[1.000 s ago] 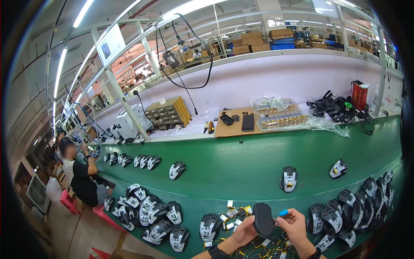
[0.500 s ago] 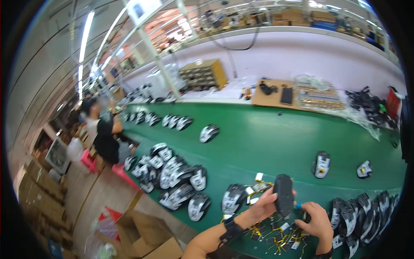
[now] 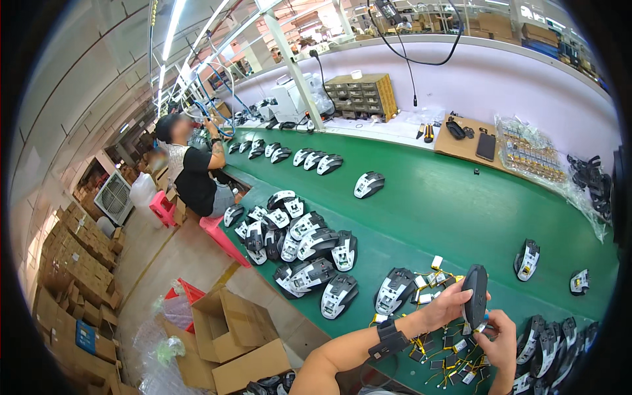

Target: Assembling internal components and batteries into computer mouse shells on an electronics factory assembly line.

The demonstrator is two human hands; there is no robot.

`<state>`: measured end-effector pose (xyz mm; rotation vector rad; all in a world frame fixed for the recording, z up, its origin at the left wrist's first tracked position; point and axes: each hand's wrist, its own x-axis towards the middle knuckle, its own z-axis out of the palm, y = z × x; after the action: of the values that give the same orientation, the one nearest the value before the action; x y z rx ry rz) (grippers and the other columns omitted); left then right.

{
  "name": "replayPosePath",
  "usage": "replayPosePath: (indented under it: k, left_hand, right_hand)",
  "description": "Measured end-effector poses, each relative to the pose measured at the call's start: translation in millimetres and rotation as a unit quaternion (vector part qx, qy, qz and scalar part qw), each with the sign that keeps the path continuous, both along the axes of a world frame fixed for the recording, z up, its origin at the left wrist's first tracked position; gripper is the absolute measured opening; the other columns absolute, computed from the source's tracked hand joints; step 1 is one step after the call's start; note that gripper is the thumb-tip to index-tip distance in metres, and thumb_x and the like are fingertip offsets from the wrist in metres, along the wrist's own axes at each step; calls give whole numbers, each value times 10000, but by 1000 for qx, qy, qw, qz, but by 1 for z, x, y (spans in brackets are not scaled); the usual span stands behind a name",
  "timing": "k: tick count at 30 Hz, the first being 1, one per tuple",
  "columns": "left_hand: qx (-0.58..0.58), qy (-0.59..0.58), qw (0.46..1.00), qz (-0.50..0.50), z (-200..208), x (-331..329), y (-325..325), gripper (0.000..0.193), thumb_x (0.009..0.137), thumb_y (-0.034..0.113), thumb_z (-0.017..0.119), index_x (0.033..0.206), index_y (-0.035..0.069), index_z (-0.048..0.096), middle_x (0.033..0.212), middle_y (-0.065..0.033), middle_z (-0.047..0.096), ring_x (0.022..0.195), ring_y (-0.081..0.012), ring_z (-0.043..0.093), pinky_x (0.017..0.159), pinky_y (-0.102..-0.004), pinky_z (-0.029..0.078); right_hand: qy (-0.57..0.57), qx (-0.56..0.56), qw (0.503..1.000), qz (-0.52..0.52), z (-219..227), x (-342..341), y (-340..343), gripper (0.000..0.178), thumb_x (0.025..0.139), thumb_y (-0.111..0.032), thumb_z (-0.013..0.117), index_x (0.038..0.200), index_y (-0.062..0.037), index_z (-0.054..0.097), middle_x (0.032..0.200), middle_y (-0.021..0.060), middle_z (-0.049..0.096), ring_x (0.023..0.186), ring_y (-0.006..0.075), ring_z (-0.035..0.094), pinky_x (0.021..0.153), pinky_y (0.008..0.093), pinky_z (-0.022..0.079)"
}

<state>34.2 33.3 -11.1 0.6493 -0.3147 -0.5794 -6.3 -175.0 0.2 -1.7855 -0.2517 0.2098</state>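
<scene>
My left hand (image 3: 446, 306) grips a black computer mouse (image 3: 478, 289), held upright above the bench with its dark side toward me. At the mouse's lower end, my right hand (image 3: 500, 339) has its thumb and fingers closed around a small pale piece, too small to make out. Below both hands lies a scatter of small battery packs (image 3: 469, 376) with yellow tape and thin wires. To the left rests a part-built grey-and-black mouse (image 3: 394, 291). Close to my right wrist stand several more part-built mice (image 3: 546, 345).
A pile of mice (image 3: 309, 247) covers the bench's left part. Single mice (image 3: 369, 185) sit along the green bench top (image 3: 421, 210). An open cardboard box (image 3: 230, 322) stands on the floor at left. Farther off, a co-worker (image 3: 191, 168) sits by the bench. A cardboard sheet (image 3: 454, 155) lies along the back.
The view has swung left, so the bench things appear farther right. My right hand has come closer under the mouse's lower end. The mouse stays in my left hand.
</scene>
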Motion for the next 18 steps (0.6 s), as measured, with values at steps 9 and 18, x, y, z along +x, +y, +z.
replayPosePath:
  k: [9, 18]
  left_hand:
    - [21, -13, 1000, 19, -11, 1, -5, 686, 884, 397, 621, 1398, 66, 308, 1225, -77, 530, 1051, -159, 578, 895, -321, 479]
    - [24, 21, 999, -38, -12, -4, -4, 782, 854, 444, 641, 1440, 82, 269, 1271, -85, 512, 1125, -165, 550, 953, -339, 453]
  right_hand:
    - [5, 168, 978, -120, 1, 0, 4, 625, 675, 107, 687, 1240, -8, 447, 1059, 138, 582, 714, 76, 589, 620, 185, 473]
    - [16, 261, 956, -131, 8, -6, 17, 668, 710, -2, 718, 1308, -28, 421, 1083, 107, 608, 742, 63, 511, 720, 204, 483]
